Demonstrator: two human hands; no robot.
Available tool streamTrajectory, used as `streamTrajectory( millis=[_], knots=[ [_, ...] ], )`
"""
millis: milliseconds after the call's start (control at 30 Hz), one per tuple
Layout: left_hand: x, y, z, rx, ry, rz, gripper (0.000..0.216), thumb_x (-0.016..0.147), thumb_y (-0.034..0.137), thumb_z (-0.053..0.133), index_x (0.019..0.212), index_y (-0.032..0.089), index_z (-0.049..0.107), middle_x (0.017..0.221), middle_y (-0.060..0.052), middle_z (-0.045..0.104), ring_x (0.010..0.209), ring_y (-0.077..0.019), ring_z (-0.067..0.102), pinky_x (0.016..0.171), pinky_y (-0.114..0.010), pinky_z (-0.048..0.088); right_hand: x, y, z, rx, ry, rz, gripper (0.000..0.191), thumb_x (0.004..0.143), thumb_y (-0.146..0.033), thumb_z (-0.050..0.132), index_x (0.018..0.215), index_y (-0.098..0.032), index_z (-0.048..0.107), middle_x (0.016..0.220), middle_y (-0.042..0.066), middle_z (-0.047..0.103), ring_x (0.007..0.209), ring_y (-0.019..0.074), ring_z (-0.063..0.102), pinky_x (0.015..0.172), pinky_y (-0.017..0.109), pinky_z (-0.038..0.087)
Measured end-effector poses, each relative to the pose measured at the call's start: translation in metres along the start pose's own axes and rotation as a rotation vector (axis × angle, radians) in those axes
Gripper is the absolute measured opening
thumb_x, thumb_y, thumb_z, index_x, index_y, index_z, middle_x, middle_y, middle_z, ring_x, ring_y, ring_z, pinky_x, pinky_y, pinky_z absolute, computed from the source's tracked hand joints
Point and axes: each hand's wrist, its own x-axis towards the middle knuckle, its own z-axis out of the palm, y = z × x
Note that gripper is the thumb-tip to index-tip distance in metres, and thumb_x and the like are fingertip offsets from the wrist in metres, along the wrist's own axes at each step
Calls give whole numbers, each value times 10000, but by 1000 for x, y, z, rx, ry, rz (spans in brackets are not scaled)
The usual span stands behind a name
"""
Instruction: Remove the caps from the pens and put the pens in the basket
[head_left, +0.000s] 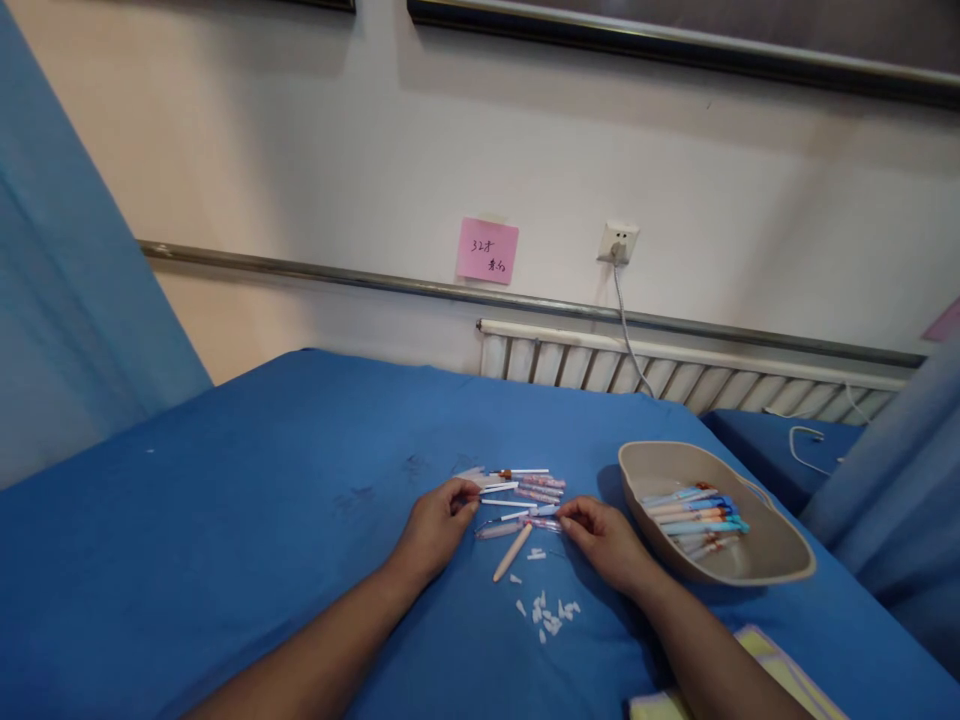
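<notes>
Hands: left and right flank a loose row of pen parts; thumb and index tips close together on both. Left tips sit at the white refill ends, right tips at the pale blue piece; can't tell if either grips. Row lies between the hands, long axes mostly crosswise, hand to hand; blue piece nearer the right. Cream barrel slants on the near side, about midway, far end toward the right hand. White tips scattered nearer the wearer. Bin with pens just right of right hand, rim crowding that side; yellow cloth by right forearm. Most room on the counter: left of left hand. Far edge well beyond row.
</notes>
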Motion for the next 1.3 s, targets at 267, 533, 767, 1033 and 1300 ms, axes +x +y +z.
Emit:
streamTrajectory(
  millis=[267, 533, 767, 1033, 1300],
  knots=[
    [3, 3, -4, 292, -87, 152, 192, 759, 167, 555, 914, 212, 659, 908, -41, 615, 832, -183, 570, 745, -269, 416, 0, -2, -1, -22, -12, -9, 234, 797, -353, 518, 853, -174, 658, 751, 23, 644, 685, 159, 573, 626, 244, 437],
    [1, 9, -5, 242, -97, 145, 141, 794, 232, 523, 843, 185, 647, 856, -34, 609, 768, -158, 564, 689, -241, 404, -1, -3, -1, -47, -8, -16, 230, 799, -347, 511, 837, -172, 656, 750, 25, 636, 678, 156, 566, 614, 242, 427],
    [-2, 16, -11, 336, -206, 134, 121, 744, 232, 565, 817, 191, 652, 809, -31, 625, 809, -187, 556, 695, -252, 385, 0, -2, 0, -21, -10, -7, 228, 798, -347, 516, 838, -168, 653, 741, 26, 634, 671, 156, 567, 606, 244, 430],
    [-6, 18, -12, 387, -201, 207, 95, 776, 189, 520, 760, 180, 614, 809, -47, 608, 783, -192, 555, 690, -259, 388, 0, -3, -1, -18, 5, -10, 220, 789, -342, 527, 845, -175, 659, 726, 20, 634, 659, 156, 561, 595, 246, 427],
    [-6, 16, -6, 422, -165, 202, 135, 834, 215, 465, 798, 186, 591, 850, -52, 606, 790, -190, 560, 700, -264, 391, 0, -4, -1, -75, 7, -38, 221, 803, -336, 512, 835, -177, 662, 720, 14, 617, 656, 147, 546, 590, 234, 415]
  ],
)
